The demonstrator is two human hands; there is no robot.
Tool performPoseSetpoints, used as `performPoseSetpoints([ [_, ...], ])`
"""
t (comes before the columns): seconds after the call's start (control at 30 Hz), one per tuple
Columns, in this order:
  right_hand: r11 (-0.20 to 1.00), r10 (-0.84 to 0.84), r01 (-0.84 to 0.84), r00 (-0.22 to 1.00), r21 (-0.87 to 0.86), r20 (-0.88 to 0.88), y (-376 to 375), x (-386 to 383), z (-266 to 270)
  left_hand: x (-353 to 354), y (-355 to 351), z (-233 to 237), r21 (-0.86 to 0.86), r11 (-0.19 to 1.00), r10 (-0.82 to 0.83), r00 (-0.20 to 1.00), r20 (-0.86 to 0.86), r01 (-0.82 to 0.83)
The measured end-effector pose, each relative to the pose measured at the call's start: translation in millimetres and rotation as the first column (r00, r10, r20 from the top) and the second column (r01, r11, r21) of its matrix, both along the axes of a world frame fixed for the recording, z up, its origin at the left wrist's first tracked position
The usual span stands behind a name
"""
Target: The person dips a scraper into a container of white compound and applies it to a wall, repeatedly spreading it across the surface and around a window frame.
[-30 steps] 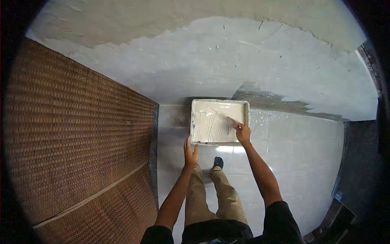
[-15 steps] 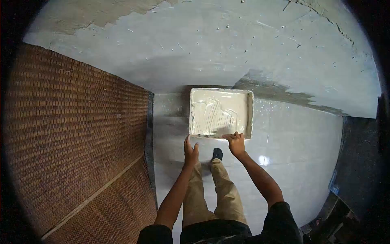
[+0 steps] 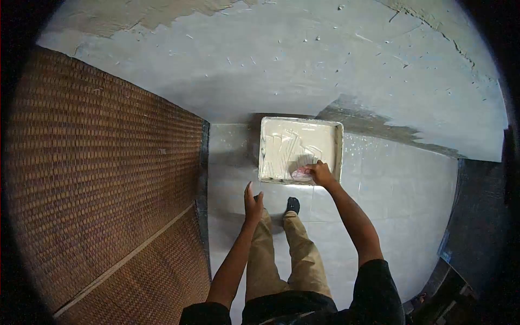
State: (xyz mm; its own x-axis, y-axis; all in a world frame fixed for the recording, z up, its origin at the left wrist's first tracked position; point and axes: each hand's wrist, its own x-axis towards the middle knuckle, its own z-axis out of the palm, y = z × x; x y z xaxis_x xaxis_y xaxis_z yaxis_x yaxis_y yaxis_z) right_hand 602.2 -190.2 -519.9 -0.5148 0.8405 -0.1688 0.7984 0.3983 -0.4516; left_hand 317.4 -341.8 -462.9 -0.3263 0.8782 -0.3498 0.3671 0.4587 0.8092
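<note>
A rectangular tray [image 3: 340,146] with cream-coloured paste [image 3: 284,143] spread and ridged inside stands on the tiled floor against the wall. Over the tray's near right part, my right hand [image 3: 320,173] is closed on a small pinkish-white tool [image 3: 301,172], whose lower part is in or against the paste. My left hand [image 3: 253,204] has its fingers apart, holds nothing, and is just off the tray's near left corner.
Ahead rises a grey plastered wall [image 3: 244,76] with a darker unplastered patch [image 3: 363,116]. Woven brown matting [image 3: 108,162] covers the left side. A dark panel [image 3: 479,211] is at the right. My sock-clad foot [image 3: 292,205] is on the tiles [image 3: 390,195].
My right hand has risen from the tray's near rim to over the paste, and the pinkish-white tool now shows. My left hand is now apart from the rim. The view has shifted slightly.
</note>
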Motion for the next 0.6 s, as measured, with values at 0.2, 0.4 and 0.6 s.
performPoseSetpoints([
  [0.2, 0.99, 0.13, -0.134, 0.988, -0.035, -0.083, 9, 3, 12, -11, -11, 8, -0.059, 0.997, 0.06, 0.998, 0.035, -0.057],
  [0.4, 0.993, 0.09, -0.095, 0.993, -0.066, -0.077, 21, 15, 26, -19, -20, 13, -0.022, 0.997, 0.073, 0.997, 0.018, -0.072],
  [0.6, 0.929, 0.038, -0.053, 0.998, -0.366, -0.047, 52, 35, 24, -20, -21, 29, 0.015, 0.997, 0.078, 0.996, 0.044, -0.079],
])
